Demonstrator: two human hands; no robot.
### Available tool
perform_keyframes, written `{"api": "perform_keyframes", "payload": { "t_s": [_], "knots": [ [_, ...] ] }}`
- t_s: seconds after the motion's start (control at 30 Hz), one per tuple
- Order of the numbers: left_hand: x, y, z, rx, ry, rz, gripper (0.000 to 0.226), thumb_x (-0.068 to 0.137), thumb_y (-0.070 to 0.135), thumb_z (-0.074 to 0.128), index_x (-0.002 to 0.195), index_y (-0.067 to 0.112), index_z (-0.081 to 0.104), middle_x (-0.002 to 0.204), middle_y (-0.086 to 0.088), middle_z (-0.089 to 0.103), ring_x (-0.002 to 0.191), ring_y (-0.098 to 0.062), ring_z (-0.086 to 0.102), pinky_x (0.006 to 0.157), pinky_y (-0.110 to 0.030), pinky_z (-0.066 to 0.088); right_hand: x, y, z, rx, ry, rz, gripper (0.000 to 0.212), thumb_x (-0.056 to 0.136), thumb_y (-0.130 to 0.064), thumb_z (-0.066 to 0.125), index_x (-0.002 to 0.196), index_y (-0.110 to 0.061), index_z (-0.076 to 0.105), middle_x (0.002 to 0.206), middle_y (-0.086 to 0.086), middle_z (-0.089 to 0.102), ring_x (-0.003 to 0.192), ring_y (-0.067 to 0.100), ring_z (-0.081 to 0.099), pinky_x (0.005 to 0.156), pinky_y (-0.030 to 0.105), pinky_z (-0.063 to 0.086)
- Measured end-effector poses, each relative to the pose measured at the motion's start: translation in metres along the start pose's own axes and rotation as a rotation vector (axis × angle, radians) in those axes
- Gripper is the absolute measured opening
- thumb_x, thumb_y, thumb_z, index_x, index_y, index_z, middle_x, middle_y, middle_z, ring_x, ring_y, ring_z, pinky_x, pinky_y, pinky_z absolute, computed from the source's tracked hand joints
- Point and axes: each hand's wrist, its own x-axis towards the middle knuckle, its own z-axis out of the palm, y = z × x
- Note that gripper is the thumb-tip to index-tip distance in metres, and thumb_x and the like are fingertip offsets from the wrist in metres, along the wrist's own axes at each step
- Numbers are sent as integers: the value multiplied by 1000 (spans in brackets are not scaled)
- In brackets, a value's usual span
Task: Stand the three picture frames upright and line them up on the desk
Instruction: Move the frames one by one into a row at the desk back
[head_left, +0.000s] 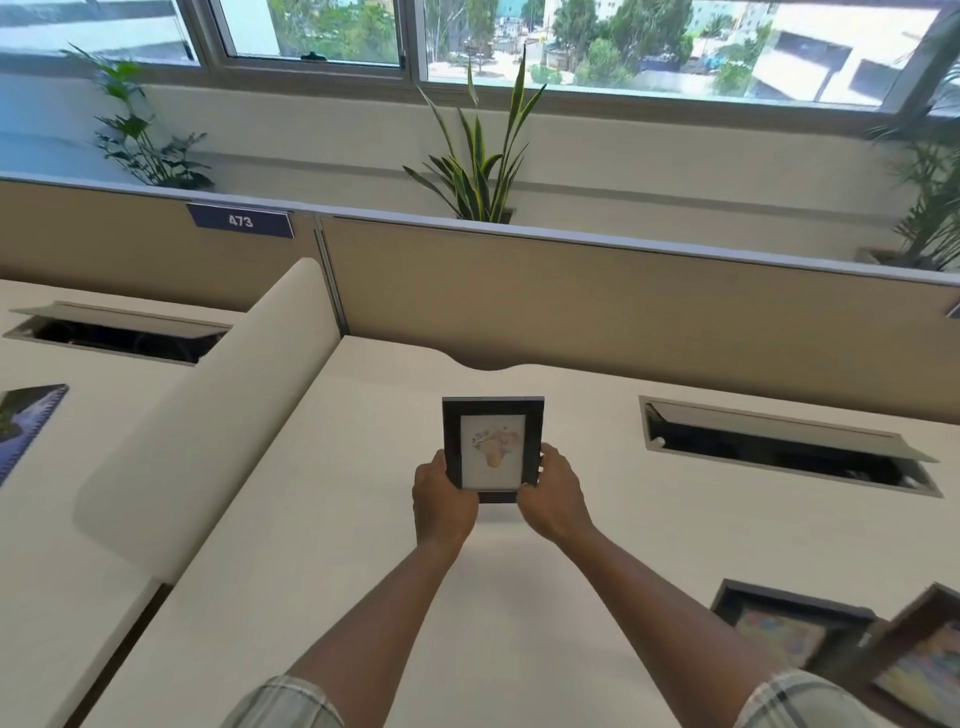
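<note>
A small black picture frame (491, 446) with a pale flower picture stands upright near the middle of the white desk (363, 519). My left hand (442, 499) grips its lower left side and my right hand (555, 498) grips its lower right side. Two more frames lie flat at the desk's near right: a black one (784, 626) with a colourful picture, and a brown one (922, 657) overlapping it at the frame's edge, partly cut off.
An open cable hatch (779, 447) sits in the desk to the right of the held frame. A beige partition (571, 301) backs the desk. A rounded white divider (218, 415) bounds the left side. Beyond it lies a spiral notebook (26, 421). Plants stand behind the partition.
</note>
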Motion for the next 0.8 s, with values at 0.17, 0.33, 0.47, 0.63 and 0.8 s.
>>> {"api": "perform_keyframes", "payload": {
  "t_s": [0.17, 0.33, 0.47, 0.63, 0.8],
  "knots": [
    [62, -2, -3, -10, 2, -44, 55, 80, 2, 67, 131, 14, 51, 126, -16, 53, 119, -35, 55, 90, -41, 54, 56, -15, 16, -66, -63, -50, 62, 75, -18, 68, 131, -26, 42, 129, 8, 52, 120, 29, 51, 97, 51, 49],
    [105, -9, 0, 11, 31, -58, 56, 80, 2, 69, 131, 14, 51, 125, -15, 54, 119, -34, 55, 88, -40, 55, 102, -22, 30, -120, -90, -72, 69, 74, -11, 62, 136, -25, 35, 134, 10, 48, 123, 31, 48, 101, 50, 46],
    [133, -13, -4, 24, 65, -38, 57, 78, -1, 68, 130, 12, 52, 123, -16, 55, 118, -35, 55, 85, -39, 55, 134, -30, 39, -143, -138, -108, 66, 74, -10, 59, 135, -24, 35, 132, 12, 49, 119, 34, 52, 100, 53, 45],
    [147, -17, -6, 59, 103, -40, 58, 78, -2, 66, 133, 12, 51, 123, -17, 54, 118, -35, 55, 87, -38, 54, 151, -29, 53, -117, -162, -114, 67, 76, -12, 60, 136, -25, 35, 135, 11, 49, 121, 32, 51, 101, 54, 43],
    [144, -26, -10, 43, 93, -50, 50, 79, 1, 65, 127, 9, 55, 120, -19, 56, 115, -36, 57, 87, -40, 53, 149, -23, 59, -155, -193, -133, 64, 77, -14, 60, 135, -26, 35, 137, 8, 48, 124, 30, 49, 103, 53, 42]
  ]
}}
